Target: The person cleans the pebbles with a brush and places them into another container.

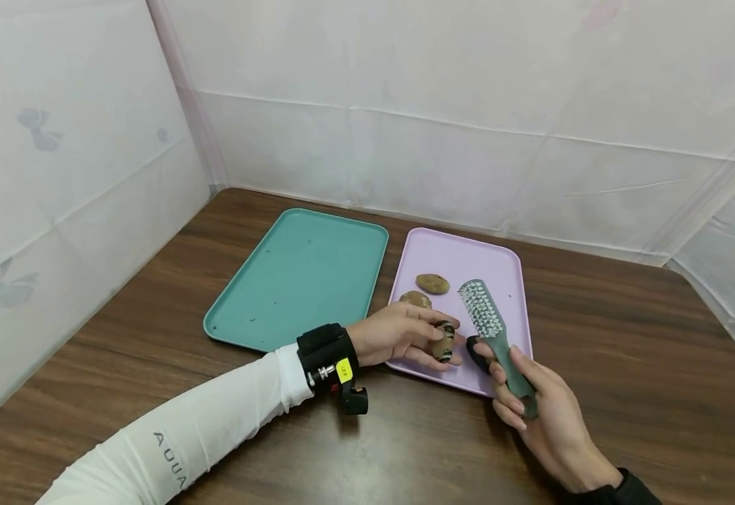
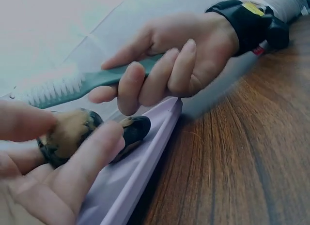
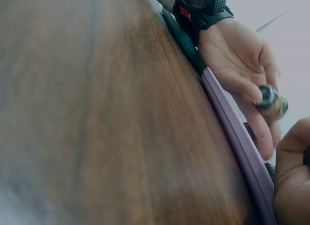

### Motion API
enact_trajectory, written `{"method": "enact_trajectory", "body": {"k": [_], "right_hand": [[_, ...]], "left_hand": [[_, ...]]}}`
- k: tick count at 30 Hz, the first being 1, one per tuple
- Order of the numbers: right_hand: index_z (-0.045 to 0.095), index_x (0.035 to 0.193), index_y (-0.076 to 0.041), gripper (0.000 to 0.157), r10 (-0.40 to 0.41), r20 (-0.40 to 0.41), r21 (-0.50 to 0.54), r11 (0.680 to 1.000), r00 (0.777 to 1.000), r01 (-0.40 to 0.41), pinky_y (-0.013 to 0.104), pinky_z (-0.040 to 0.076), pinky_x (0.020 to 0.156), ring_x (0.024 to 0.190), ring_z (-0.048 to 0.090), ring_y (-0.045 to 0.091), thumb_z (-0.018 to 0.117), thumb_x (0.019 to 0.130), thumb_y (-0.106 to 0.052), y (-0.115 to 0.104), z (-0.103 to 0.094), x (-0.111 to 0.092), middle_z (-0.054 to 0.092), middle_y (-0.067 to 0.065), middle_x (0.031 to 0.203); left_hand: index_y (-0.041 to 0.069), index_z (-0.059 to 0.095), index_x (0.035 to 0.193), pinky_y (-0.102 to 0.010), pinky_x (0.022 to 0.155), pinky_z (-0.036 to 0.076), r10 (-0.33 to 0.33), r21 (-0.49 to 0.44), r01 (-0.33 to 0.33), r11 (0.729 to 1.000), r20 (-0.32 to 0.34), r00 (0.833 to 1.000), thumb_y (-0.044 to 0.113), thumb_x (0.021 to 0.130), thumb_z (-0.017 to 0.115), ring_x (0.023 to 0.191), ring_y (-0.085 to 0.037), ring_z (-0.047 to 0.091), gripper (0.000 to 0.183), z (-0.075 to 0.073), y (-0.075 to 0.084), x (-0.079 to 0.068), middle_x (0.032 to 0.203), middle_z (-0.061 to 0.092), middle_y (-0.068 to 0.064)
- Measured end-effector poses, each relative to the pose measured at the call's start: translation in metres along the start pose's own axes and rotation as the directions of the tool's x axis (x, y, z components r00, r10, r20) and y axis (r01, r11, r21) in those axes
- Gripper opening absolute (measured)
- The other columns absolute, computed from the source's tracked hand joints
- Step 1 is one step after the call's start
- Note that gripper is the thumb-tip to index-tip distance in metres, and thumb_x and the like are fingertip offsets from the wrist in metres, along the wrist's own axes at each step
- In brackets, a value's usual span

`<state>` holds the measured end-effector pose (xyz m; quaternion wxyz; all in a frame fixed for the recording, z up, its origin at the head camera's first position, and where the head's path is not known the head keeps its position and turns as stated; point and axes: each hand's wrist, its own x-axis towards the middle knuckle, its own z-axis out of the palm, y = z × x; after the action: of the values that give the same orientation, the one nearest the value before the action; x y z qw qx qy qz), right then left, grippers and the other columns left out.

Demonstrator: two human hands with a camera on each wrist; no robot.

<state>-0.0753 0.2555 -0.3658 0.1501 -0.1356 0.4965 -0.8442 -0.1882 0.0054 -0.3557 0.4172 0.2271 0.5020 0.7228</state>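
Observation:
Over the near part of the lilac tray (image 1: 500, 263), my left hand (image 1: 399, 335) pinches a tan stone (image 1: 444, 342) with dark, glossy patches between thumb and fingers. My right hand (image 1: 547, 407) grips the handle of a green brush (image 1: 500, 344), its white bristles tilted up toward the left. In the left wrist view the bristles (image 2: 53, 84) stand just above the held stone (image 2: 70, 133). A dark stone (image 1: 477, 354) lies on the tray beside the right fingers. Farther back rest two brownish stones, one whole (image 1: 433, 283) and one partly covered by the left hand (image 1: 415, 299).
A teal tray (image 1: 317, 273) with a few dark specks lies left of the lilac one. Both are on a brown wood-grain table (image 1: 620, 330). Pale sheeting (image 1: 443, 126) hangs along the back and sides.

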Motion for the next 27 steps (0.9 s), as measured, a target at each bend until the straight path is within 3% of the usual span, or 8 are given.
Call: {"method": "enact_trajectory", "body": {"k": [4,10,13,17,21,27], "right_hand": [[0.065,0.137,0.0,0.044,-0.024,-0.07,-0.073,0.997,0.997,0.018,0.023,0.026,0.048,0.062,0.023,0.016,0.031,0.12,-0.023,0.002,0.002,-0.001,0.057,0.0,0.099],[0.063,0.123,-0.004,0.026,-0.051,-0.136,-0.175,0.984,0.989,0.027,0.018,0.038,0.046,0.058,0.038,0.009,0.04,0.118,-0.015,0.005,0.004,0.001,0.057,-0.002,0.095],[0.061,0.12,-0.005,0.026,-0.063,-0.097,-0.171,0.984,0.993,0.046,0.02,0.046,0.046,0.055,0.037,0.015,0.036,0.118,-0.013,0.006,0.003,0.0,0.058,-0.002,0.09],[0.061,0.127,-0.005,0.035,-0.072,-0.003,-0.125,0.99,0.997,0.071,0.028,0.032,0.038,0.053,0.025,0.025,0.028,0.119,-0.013,0.008,-0.001,-0.001,0.056,-0.003,0.083],[0.063,0.127,-0.007,0.043,-0.049,0.071,-0.112,0.992,0.996,0.057,0.041,0.019,0.039,0.051,0.02,0.03,0.022,0.12,-0.016,0.011,-0.003,-0.001,0.043,0.003,0.074],[0.063,0.117,-0.007,0.046,0.044,0.151,-0.121,0.992,0.988,-0.026,0.049,0.013,0.035,0.048,0.018,0.031,0.019,0.12,-0.019,0.01,0.001,0.002,0.032,0.009,0.068]], "left_hand": [[-0.013,0.04,0.155,-0.046,0.101,0.059,0.035,0.04,-0.034,0.999,-0.032,0.999,-0.007,0.11,0.049,0.127,-0.045,0.063,0.047,0.0,-0.001,0.0,0.147,0.054,-0.032],[-0.015,0.054,0.143,-0.048,0.092,0.063,0.111,0.051,-0.103,0.993,-0.182,0.977,-0.01,0.105,0.059,0.106,-0.025,0.071,0.039,-0.001,-0.003,-0.001,0.127,0.07,-0.025],[-0.016,0.055,0.14,-0.048,0.092,0.063,0.12,0.053,-0.111,0.992,-0.216,0.969,-0.008,0.105,0.06,0.103,-0.024,0.072,0.037,-0.002,-0.004,0.0,0.122,0.072,-0.023],[-0.017,0.051,0.145,-0.047,0.097,0.061,0.104,0.038,-0.098,0.994,-0.204,0.973,-0.009,0.104,0.06,0.109,-0.028,0.072,0.043,-0.001,-0.003,0.0,0.13,0.068,-0.028],[-0.014,0.048,0.149,-0.043,0.1,0.06,0.11,0.074,-0.098,0.992,-0.182,0.977,-0.014,0.1,0.062,0.107,-0.029,0.073,0.051,-0.001,-0.003,0.0,0.135,0.065,-0.029],[-0.015,0.054,0.144,-0.044,0.096,0.062,0.175,0.119,-0.151,0.981,-0.223,0.959,-0.017,0.097,0.065,0.095,-0.022,0.074,0.049,-0.002,0.0,-0.001,0.123,0.068,-0.025]]}}
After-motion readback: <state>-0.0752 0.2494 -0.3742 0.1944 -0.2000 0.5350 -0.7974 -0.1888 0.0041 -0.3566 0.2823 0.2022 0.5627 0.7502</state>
